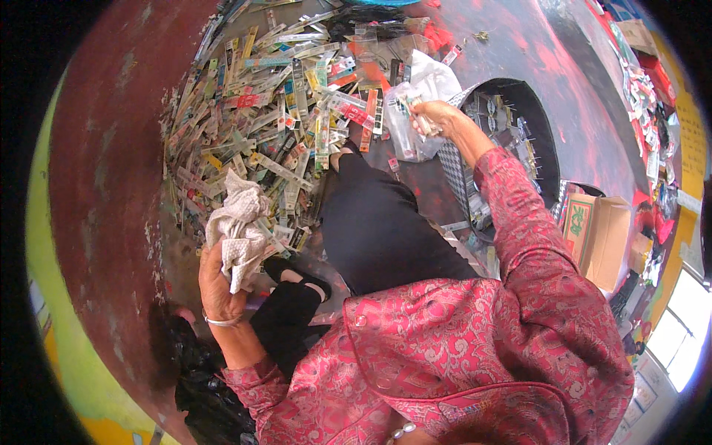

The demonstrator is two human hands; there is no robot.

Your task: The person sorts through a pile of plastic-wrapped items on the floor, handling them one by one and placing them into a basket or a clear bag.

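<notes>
My left hand [221, 285] is closed around a crumpled off-white cloth [241, 226], which bunches up above the fingers. To the right and farther off, my right hand [437, 119] has its fingers curled together. Something small and pale shows at the fingertips, too unclear to name. Just beneath that hand lies a clear plastic bag [409, 144], partly covered by it. Beside my right wrist stands a round black container with a checkered outside [454, 167], holding several small packaged pieces [519, 144].
A large heap of flat, narrow plastic packets [274, 111] covers the floor ahead and to the left. An open cardboard box [604, 237] stands at the right. A white bag [434, 74] lies beyond my right hand. Black plastic [211, 393] sits beside my left arm.
</notes>
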